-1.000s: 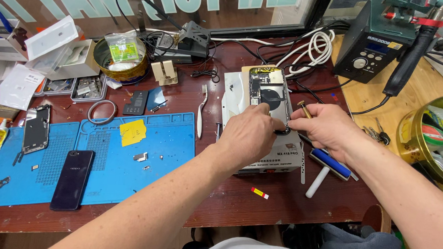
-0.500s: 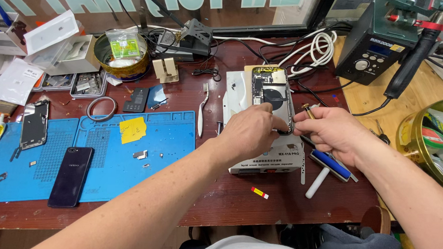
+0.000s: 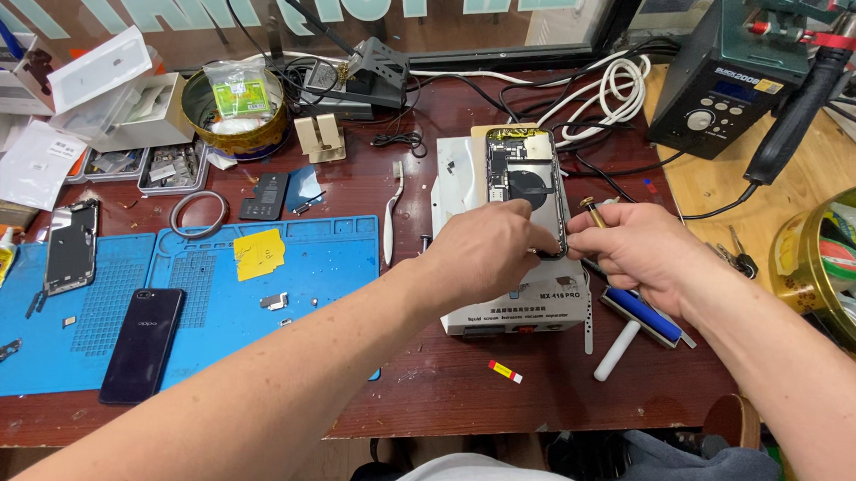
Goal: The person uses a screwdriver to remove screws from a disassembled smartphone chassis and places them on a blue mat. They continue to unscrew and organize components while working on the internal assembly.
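Head view looks down on a dark red workbench [image 3: 441, 376] where both hands meet right of centre over an opened smartphone [image 3: 524, 182] lying back-off on a white heating plate machine [image 3: 531, 298]. Left hand [image 3: 480, 252] has its fingers drawn together, pinching at the phone's lower right edge. Right hand [image 3: 634, 250] is closed on a thin brass-tipped tool [image 3: 591, 211], its fingertips touching the same corner. Just below the right hand lie a blue-handled roller [image 3: 648, 316] and a white stick [image 3: 618, 350]. At upper left a round gold tin [image 3: 235, 136] holds a clear bag with a green label [image 3: 237, 93] and white wads. Beside it, small clear trays [image 3: 147, 166] carry grey metal parts, and an open white box [image 3: 135, 107] sits above them. At the right edge a second gold tin [image 3: 811, 276] contains rolls of tape, one green and red. On the blue work mat [image 3: 204, 308] at lower left lie a dark smartphone [image 3: 141, 345], a yellow sticky note [image 3: 258, 254] and a phone frame [image 3: 72, 246]. A soldering station [image 3: 733, 85] stands at upper right with coiled white cables [image 3: 608, 94] beside it.
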